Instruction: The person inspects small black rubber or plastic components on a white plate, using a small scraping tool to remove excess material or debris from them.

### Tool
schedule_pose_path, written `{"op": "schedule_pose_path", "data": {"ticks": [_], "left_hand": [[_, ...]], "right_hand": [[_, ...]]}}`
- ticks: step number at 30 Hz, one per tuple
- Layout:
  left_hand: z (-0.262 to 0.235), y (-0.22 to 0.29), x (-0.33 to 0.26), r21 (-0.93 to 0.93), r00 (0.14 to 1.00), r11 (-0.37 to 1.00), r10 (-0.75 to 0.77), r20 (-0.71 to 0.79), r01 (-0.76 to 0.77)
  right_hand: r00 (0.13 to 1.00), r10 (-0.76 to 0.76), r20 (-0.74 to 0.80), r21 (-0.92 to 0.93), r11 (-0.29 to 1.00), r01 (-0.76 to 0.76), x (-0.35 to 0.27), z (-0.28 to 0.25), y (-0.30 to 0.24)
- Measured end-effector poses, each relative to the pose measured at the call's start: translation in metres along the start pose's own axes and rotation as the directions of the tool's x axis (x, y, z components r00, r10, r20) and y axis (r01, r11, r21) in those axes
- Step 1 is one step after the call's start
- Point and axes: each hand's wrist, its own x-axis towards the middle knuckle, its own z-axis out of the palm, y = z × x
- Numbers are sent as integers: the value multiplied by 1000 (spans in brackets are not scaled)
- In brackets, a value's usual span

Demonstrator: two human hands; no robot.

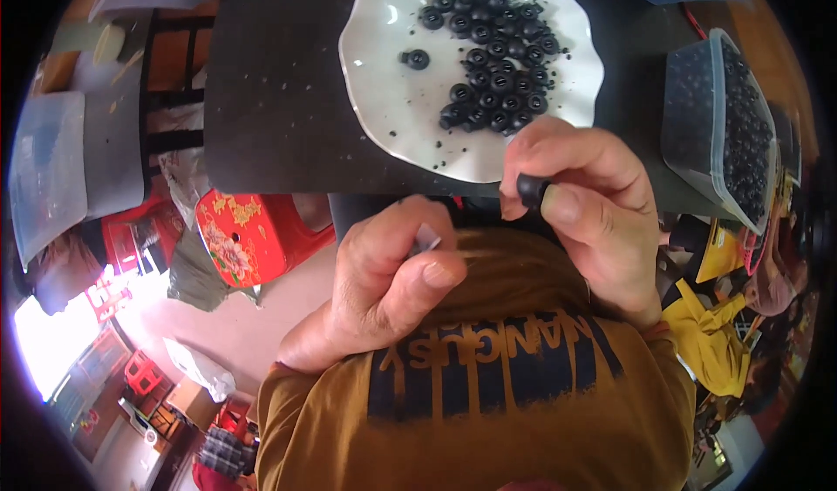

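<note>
Between the thumb and fingers of my right hand (597, 199) is a small round black rubber part (530, 191), held just past the near rim of the plate. My left hand (384, 269) is closed in a pinch around a small, pale, flat piece (424, 240) whose kind I cannot make out. The two hands are apart, in front of my body. On the dark table, a white plate with a wavy rim (370, 112) carries a pile of similar black rubber parts (501, 72) and scattered black crumbs. One part (418, 58) lies away from the pile.
At the right of the dark table (279, 98) stands a clear plastic tub (693, 107) filled with small black pieces. A red flowered stool (235, 238) is beyond the table's left corner. Yellow cloth (711, 338) hangs at the right. Black bits dot the tabletop.
</note>
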Motion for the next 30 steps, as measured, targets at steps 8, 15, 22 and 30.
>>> {"op": "schedule_pose_path", "data": {"ticks": [8, 15, 22, 30], "left_hand": [[6, 3, 15, 92, 990, 986, 140, -29, -137], [4, -7, 10, 99, 993, 990, 110, -39, -105], [4, -5, 11, 293, 977, 935, 214, -16, -200], [4, -7, 14, 493, 946, 823, 324, 4, -284]], "right_hand": [[991, 133, 26, 91, 987, -135, -2, 24, 2], [971, 190, 145, 206, 954, -217, -6, 16, 8], [966, 175, 188, 225, 950, -216, -9, 17, 15], [981, 141, 137, 197, 966, -166, -14, 19, 17]]}}
